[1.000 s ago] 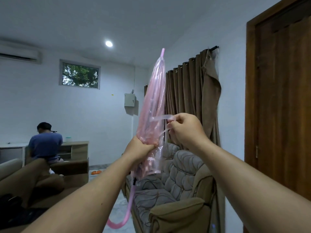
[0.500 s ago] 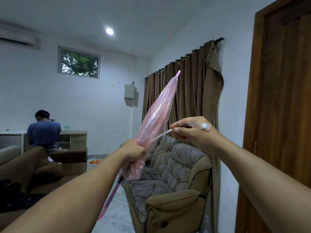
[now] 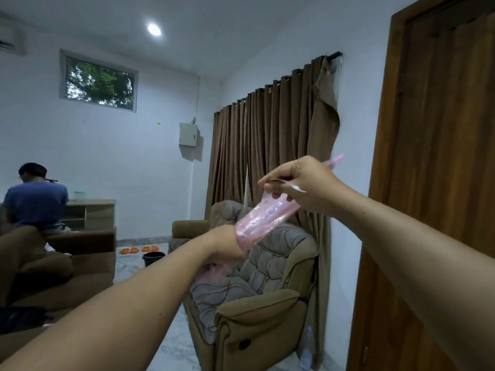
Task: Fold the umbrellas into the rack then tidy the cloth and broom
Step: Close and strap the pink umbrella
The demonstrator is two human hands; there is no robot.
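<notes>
A closed pink see-through umbrella lies tilted in the air in front of me, its tip pointing up and to the right. My left hand grips its lower canopy, with loose pink folds hanging below the fist. My right hand pinches the umbrella's clear tie strap over the upper canopy; a white fastener shows by my thumb. The handle is hidden behind my left arm. No rack, cloth or broom is in sight.
A grey-brown armchair stands right below the umbrella, by brown curtains and a wooden door. A person in a blue shirt sits far left behind a brown sofa. A black bucket and a water bottle stand on the floor.
The umbrella has swung down from near upright to a low slant toward the right. My right hand has carried the strap up and over the canopy.
</notes>
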